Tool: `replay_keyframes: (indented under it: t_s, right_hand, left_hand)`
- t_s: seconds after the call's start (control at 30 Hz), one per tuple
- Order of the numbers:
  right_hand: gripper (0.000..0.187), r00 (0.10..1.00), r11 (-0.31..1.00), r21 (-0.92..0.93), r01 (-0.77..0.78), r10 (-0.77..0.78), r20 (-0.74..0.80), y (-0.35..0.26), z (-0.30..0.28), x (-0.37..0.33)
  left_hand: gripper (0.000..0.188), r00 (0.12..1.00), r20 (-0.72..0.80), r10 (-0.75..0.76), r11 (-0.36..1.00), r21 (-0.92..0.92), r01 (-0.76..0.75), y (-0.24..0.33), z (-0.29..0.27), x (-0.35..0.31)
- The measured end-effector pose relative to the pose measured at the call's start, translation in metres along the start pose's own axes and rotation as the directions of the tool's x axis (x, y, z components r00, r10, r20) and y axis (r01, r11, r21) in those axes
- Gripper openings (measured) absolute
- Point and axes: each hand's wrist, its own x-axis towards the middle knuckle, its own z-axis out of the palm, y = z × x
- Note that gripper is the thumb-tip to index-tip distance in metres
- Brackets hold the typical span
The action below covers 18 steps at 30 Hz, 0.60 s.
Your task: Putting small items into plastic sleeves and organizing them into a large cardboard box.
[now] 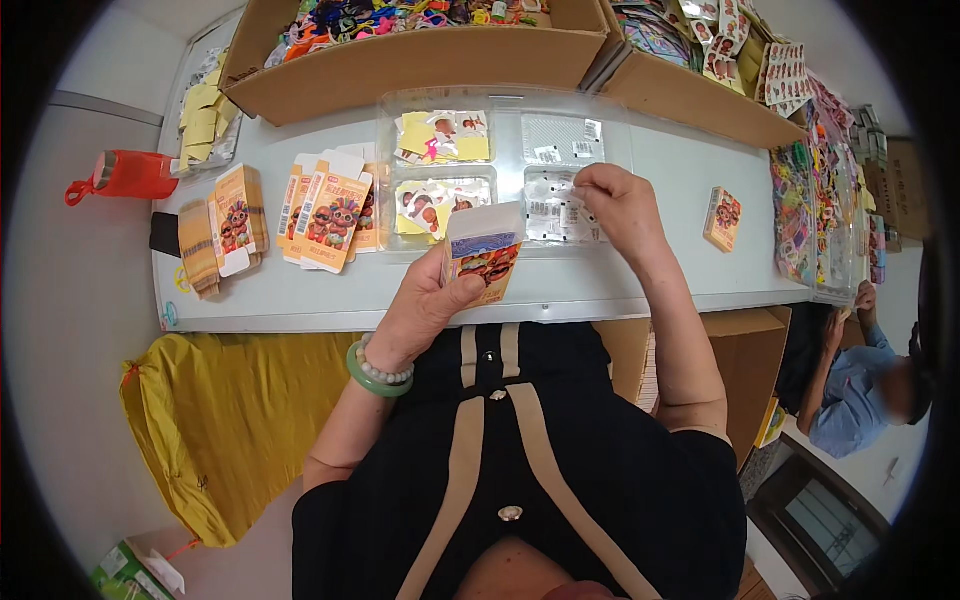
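My left hand (pixel 425 305) is wrapped round a small orange cardboard box (pixel 487 262) with cartoon figures, its top flap raised. Over the right side of a clear divided tray (pixel 510 100), my right hand (pixel 625 210) has its fingers pinched together. Its fingertips are at the small white printed packets (pixel 548 208) in the near compartment; whether one is between them cannot be made out. Similar clear-and-white packets (pixel 562 135) lie in the far right compartment. Both left compartments hold sticker pieces (pixel 440 205) and yellow paper slips (pixel 472 148).
Orange cartons (pixel 335 215) lie in a pile on the left, beside a stack of cartons (pixel 235 220) and a red cup (pixel 135 175). One orange box (pixel 722 220) lies at right. Large cardboard boxes (pixel 420 75) line the back. A person in blue (pixel 855 385) sits far right.
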Motion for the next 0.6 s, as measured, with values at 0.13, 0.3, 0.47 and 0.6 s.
replay_keyframes:
  t_s: [0.13, 0.3, 0.47, 0.6]
  right_hand:
    - [0.023, 0.990, 0.990, -0.020, -0.142, 0.142, 0.024, -0.022, -0.005, -0.005]
    - [0.021, 0.972, 0.928, -0.295, 0.227, -0.197, 0.129, -0.017, 0.030, -0.003]
    - [0.009, 0.977, 0.895, -0.401, 0.196, -0.143, 0.158, -0.014, 0.035, 0.006]
    - [0.008, 0.971, 0.901, -0.370, 0.225, -0.177, 0.158, -0.016, 0.029, 0.007]
  left_hand:
    - [0.055, 1.000, 0.009, -0.002, 1.000, 0.003, 0.002, -0.004, 0.000, 0.000]
    - [0.054, 1.000, 0.007, -0.027, 1.000, -0.009, 0.027, -0.002, 0.001, -0.004]
    - [0.053, 1.000, -0.014, -0.025, 1.000, -0.020, 0.024, 0.000, -0.001, -0.007]
    - [0.053, 1.000, -0.011, -0.027, 0.999, -0.045, 0.027, 0.003, -0.001, -0.007]
